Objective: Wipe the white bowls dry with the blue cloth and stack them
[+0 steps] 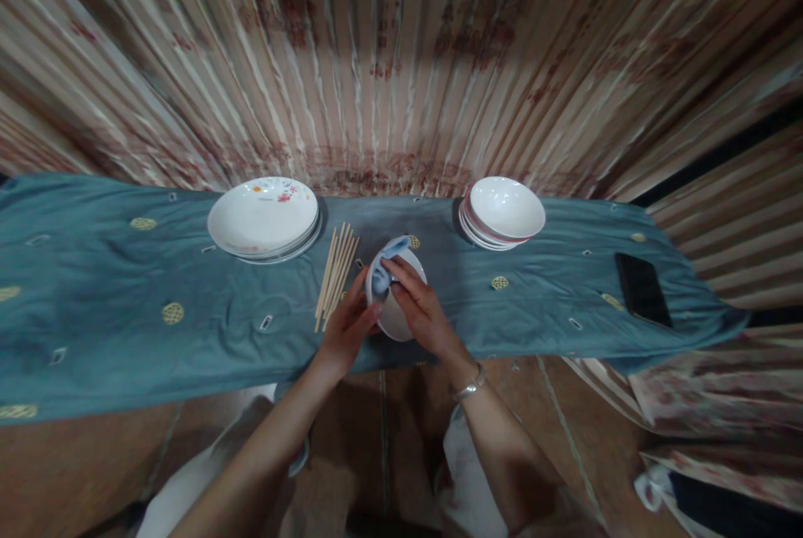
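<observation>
A white bowl [401,322] is tilted over the front part of the table, its inside facing me. My left hand [349,322] grips the bowl's left side, fingers behind and thumb at the rim. Against the bowl's upper left rim, my right hand [419,304] presses a light blue cloth [395,248], its fingers closed on it. Part of the cloth is hidden by those fingers. Just left of the bowl lie several wooden chopsticks [337,270], side by side.
A stack of white plates [263,216] with a flower print stands back left. Several stacked white bowls [505,210] stand back right. A black phone [643,289] lies near the right end of the table's blue-green cloth [113,320]. A pleated curtain [389,103] hangs behind.
</observation>
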The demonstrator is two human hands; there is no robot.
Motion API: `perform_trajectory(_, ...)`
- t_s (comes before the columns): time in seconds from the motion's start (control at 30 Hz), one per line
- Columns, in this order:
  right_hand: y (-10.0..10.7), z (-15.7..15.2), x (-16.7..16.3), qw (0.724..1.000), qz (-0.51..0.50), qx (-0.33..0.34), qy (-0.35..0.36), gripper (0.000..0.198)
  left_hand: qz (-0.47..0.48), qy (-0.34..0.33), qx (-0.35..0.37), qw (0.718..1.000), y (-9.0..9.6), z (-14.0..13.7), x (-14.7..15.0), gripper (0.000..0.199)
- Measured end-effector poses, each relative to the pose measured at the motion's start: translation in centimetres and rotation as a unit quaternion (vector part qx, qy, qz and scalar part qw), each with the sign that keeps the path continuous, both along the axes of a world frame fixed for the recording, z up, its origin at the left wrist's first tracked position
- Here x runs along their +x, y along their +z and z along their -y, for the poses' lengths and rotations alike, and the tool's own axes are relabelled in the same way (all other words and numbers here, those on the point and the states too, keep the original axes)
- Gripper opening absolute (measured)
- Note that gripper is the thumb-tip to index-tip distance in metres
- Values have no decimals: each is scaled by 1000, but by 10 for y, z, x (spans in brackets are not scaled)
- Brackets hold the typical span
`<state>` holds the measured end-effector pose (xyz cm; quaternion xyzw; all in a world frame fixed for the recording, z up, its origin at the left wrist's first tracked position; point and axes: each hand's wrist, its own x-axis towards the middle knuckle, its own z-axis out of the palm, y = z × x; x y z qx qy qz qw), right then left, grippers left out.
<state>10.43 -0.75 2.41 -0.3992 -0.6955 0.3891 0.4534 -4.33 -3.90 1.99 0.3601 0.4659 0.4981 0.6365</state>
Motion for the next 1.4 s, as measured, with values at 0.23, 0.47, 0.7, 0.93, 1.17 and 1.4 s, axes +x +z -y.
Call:
perform_trajectory(0.23, -8, -7, 5, 969, 206, 103, -93, 49, 0, -1, -7, 1000, 4, 1, 0, 94)
perform_trajectory(0.47, 0, -7, 11, 907, 376, 131, -137, 46, -11, -18, -12, 1000, 18, 2, -1, 95)
perform_trajectory(0.7, 2, 0, 21, 871, 460, 111, -136, 40, -16, -9, -32, 999, 18, 1, 0, 102)
perform_trajectory(0.93, 2, 11, 28, 868, 480, 78, -105, 28, -25, -10, -38, 999, 21, 1, 0, 101)
perform_trajectory(1.17, 2, 20, 34, 904, 424, 34, -43, 25, -16, -5, -30, 999, 16, 1, 1, 97)
perform_trajectory(1.4, 7, 26, 35, 949, 315, -21, 21, 29, -21, -11, -23, 999, 21, 1, 1, 92)
